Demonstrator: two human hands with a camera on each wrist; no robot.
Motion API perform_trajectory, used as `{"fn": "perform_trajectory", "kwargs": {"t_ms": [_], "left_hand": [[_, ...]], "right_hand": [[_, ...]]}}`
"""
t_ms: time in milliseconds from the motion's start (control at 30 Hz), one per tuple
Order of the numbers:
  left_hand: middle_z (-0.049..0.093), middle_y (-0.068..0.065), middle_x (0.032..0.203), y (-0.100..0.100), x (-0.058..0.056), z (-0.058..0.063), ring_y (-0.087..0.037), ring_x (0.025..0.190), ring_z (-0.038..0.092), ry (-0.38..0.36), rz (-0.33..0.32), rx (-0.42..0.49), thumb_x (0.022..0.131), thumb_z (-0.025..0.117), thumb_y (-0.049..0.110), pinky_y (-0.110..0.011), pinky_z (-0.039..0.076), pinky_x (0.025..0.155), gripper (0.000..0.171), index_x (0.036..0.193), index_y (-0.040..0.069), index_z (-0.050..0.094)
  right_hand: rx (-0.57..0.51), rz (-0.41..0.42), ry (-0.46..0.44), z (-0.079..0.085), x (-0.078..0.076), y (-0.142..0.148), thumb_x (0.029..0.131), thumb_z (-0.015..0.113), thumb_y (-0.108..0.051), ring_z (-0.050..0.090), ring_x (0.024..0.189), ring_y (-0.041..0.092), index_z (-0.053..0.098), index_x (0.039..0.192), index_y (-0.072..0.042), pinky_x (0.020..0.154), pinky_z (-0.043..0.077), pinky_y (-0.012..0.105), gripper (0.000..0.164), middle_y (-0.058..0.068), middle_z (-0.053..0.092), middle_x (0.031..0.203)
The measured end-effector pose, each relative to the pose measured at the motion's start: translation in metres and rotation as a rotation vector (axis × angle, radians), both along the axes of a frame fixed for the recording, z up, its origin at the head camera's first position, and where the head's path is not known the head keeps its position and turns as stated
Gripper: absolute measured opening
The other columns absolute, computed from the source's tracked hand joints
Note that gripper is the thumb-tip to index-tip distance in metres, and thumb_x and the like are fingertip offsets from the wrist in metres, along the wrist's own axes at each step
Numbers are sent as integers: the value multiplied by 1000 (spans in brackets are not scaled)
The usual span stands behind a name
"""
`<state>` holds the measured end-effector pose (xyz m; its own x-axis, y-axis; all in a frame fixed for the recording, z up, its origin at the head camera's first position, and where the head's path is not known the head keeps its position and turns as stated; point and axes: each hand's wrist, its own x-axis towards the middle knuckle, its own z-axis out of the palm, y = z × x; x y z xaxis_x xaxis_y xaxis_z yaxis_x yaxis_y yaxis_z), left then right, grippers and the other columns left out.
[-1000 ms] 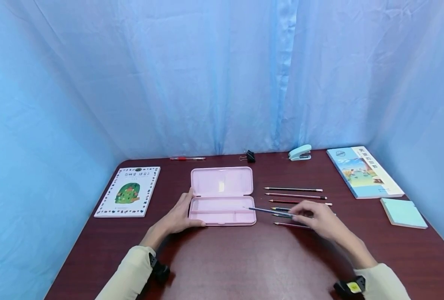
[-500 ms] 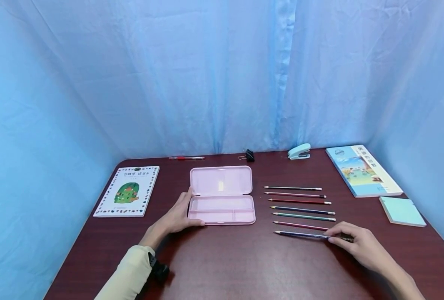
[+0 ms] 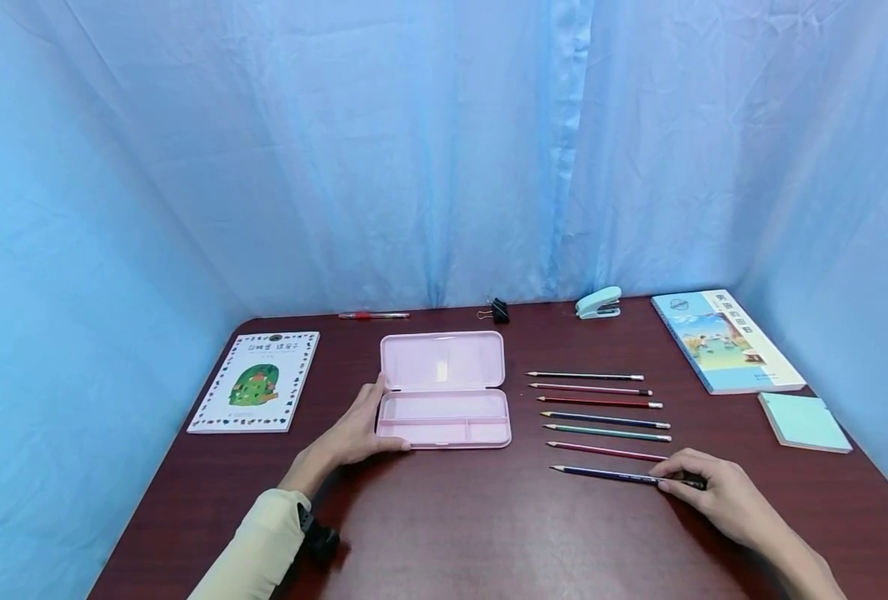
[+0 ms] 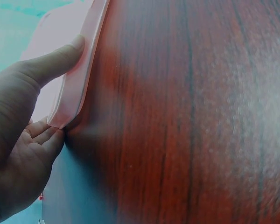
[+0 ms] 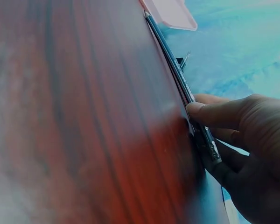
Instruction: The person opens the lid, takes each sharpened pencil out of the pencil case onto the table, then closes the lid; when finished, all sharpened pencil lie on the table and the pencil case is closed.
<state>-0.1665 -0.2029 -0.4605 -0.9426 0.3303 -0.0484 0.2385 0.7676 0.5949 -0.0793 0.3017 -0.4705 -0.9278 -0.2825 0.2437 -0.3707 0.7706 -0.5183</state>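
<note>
An open pink pencil case lies on the table, its lid tipped back and its compartments bare. My left hand grips its left front corner, the thumb along the front wall and the fingers at the side. To the right, my right hand pinches a dark blue pencil near its rear end, thumb and fingers on opposite sides. This pencil is nearest the person in a row of several pencils, all with tips to the left. Just behind it lies a dark red pencil, its rear end hidden by the hand.
Along the back edge lie a red pen, a black binder clip and a mint stapler. A white book is at the left. At the right are a blue book and a pale green notepad. Blue curtains surround the table.
My right hand has moved right and toward the person, carrying the dark blue pencil from beside the case to the front of the row. My left hand has stayed on the case.
</note>
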Motion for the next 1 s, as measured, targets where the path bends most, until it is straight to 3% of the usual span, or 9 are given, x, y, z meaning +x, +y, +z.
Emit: {"fn": "perform_trajectory", "kwargs": {"t_ms": [267,567,700,867,1000], "left_hand": [[34,-7,133,0,-1,0,-20,121,35,9,-10,7,63,76,57,-39,29,103,123,149,9,2],[34,-7,134,-1,-1,-1,-19,121,36,7,-7,7,63,77,55,-38,30,102,123,149,10,1],[33,-7,135,-2,0,-1,-19,121,35,6,-3,10,63,77,55,-39,30,102,123,149,10,1],[31,-6,136,-2,0,-2,-18,123,33,2,-2,5,64,77,54,-39,29,103,122,149,11,1],[31,-7,136,-1,0,-1,-18,123,33,-2,-7,4,64,78,53,-39,29,104,122,149,11,1]], "right_hand": [[27,1,63,-1,-1,-1,75,74,-7,51,73,-2,68,89,-32,64,36,14,29,-18,60,87],[50,-10,59,8,-3,-7,76,74,-9,52,77,-2,68,91,-32,64,41,18,28,-17,59,91],[30,38,95,24,-18,-25,79,72,-11,53,79,1,68,92,-29,67,46,23,22,-17,58,92],[-16,159,152,42,-45,-63,79,71,-9,56,85,5,68,94,-26,71,48,30,23,-15,60,96],[-59,252,129,46,-64,-100,80,70,-10,57,90,7,67,97,-25,73,47,34,23,-13,60,100]]}}
